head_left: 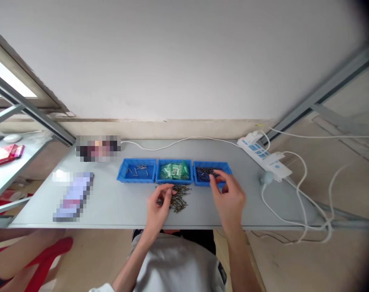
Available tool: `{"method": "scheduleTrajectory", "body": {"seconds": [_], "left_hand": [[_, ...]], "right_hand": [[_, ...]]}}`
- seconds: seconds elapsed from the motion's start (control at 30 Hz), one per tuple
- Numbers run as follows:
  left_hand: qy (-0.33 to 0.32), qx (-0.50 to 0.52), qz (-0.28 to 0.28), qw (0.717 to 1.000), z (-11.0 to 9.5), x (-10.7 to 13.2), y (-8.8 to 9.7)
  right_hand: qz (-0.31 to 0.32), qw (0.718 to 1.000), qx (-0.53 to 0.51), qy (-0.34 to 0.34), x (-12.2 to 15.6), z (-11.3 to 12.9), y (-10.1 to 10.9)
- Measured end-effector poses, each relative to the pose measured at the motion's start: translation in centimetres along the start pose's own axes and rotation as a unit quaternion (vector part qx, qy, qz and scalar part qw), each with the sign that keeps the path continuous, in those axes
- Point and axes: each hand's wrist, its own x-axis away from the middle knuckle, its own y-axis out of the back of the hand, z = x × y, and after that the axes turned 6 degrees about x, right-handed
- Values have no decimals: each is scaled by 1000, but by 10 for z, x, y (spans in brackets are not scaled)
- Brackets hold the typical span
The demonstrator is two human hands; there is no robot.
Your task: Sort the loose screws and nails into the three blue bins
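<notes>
Three blue bins stand in a row on the grey table. Loose screws (178,199) lie in a pile in front of the middle bin (174,181). At the pile's left edge is my left hand (159,202), its fingers curled and the thumb close to the index finger. My right hand (229,196) is over the front of the right bin (199,182), thumb and index fingertips nearly together. Whatever either hand pinches is too small to make out. Dark screws (205,173) lie in the right bin. A few silvery pins or nails (141,167) are scattered in the left bin (120,177).
Green-and-clear plastic packets (174,170) fill the middle bin. A white power strip (265,156) with cables lies at the right. On the left are a blurred phone-like object (73,196) and another blurred item (98,148). Another person's legs (23,251) show at lower left.
</notes>
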Motion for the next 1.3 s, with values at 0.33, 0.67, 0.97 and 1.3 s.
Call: {"method": "scheduleTrajectory", "body": {"seconds": [0.33,0.67,0.97,1.3], "left_hand": [[12,12,7,1000,0,-1,1],[-12,-14,31,999,-1,-1,-1],[-84,-29,104,991,-1,-3,-1],[-72,-33,88,993,1,-7,-3]], "right_hand": [[280,957,-37,59,61,-4,-26],[265,956,-125,10,60,-9,-22],[286,896,-329,-86,63,28,-34],[279,891,-345,-92,70,23,-39]]}}
